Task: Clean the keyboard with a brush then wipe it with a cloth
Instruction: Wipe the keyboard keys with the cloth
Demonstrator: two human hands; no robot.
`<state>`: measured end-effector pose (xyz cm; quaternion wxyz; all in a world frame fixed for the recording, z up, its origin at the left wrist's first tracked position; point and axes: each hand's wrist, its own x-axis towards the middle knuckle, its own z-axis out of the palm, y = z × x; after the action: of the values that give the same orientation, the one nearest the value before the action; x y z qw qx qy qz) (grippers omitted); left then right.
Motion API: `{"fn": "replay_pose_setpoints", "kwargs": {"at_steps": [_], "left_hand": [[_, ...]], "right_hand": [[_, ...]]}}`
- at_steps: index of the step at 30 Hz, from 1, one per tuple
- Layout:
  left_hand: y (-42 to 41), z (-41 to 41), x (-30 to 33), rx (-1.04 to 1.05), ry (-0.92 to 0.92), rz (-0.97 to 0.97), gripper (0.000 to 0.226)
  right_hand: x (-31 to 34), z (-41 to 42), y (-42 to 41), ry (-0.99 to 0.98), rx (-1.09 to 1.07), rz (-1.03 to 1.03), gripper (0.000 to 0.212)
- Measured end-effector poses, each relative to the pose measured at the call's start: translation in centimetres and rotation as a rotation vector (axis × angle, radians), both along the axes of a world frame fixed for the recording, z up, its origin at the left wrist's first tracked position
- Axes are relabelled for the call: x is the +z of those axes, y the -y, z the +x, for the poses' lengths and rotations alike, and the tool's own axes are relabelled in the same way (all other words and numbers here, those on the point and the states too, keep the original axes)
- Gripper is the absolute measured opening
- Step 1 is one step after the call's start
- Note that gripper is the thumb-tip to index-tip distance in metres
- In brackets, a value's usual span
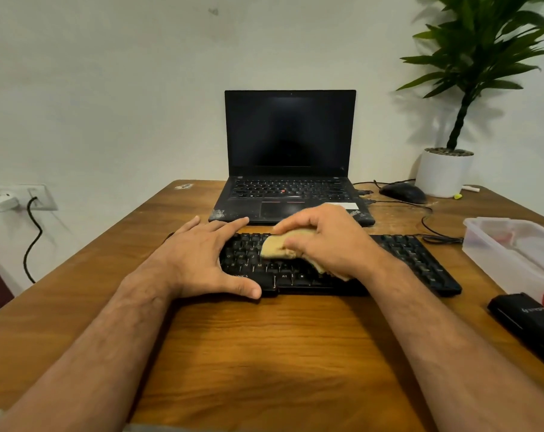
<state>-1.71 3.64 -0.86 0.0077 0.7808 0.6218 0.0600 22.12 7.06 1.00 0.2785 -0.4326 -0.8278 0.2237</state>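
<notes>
Head view: the black keyboard (pixel 414 260) lies on the wooden table (pixel 264 353) before a laptop (pixel 291 157); the left hand (pixel 202 260), fingers straight, rests on its left end; the right hand (pixel 330 241) grips a tan cloth (pixel 277 247) on the keys.

Two bare forearms enter from the bottom corners of the frame and converge toward the centre. The left forearm runs up from the lower left; the left hand (pixel 202 257) lies palm down just left of centre, fingers straight and slightly spread, pointing toward the upper right, with the thumb stretched out low toward the middle of the frame. The right forearm rises from the lower right corner. The right hand (pixel 330 241), just right of centre, is knuckles up, its fingers curled and the thumb tucked in toward them, gripping a bunched cloth (pixel 277 247) beneath the palm.
</notes>
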Motion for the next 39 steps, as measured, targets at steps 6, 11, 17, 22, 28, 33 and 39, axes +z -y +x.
{"fn": "replay_pose_setpoints", "kwargs": {"at_steps": [6, 11, 17, 22, 28, 33, 39], "left_hand": [[-0.3, 0.5, -0.2, -0.029, -0.022, -0.017, 0.14], [-0.2, 0.4, -0.1, -0.019, -0.012, -0.012, 0.14], [-0.1, 0.5, -0.1, -0.019, -0.003, -0.01, 0.139], [0.1, 0.7, 0.0, -0.025, -0.01, 0.0, 0.14], [0.2, 0.8, 0.4, -0.024, -0.009, -0.017, 0.139], [0.1, 0.7, 0.2, -0.027, -0.002, -0.014, 0.14], [0.2, 0.7, 0.4, -0.021, 0.015, -0.028, 0.138]], "right_hand": [[-0.7, -0.3, -0.2, 0.087, -0.174, 0.04, 0.023], [-0.1, 0.6, 0.6, 0.056, -0.054, 0.0, 0.021], [-0.6, 0.0, 0.1, 0.14, -0.201, 0.093, 0.024], [-0.3, 0.3, 0.5, 0.095, -0.045, 0.077, 0.022], [-0.3, 0.1, -0.6, 0.191, -0.303, 0.188, 0.026], [0.0, 0.2, 0.8, 0.146, -0.013, 0.098, 0.027], [-0.7, -0.6, -0.9, 0.204, -0.25, 0.172, 0.029]]}}
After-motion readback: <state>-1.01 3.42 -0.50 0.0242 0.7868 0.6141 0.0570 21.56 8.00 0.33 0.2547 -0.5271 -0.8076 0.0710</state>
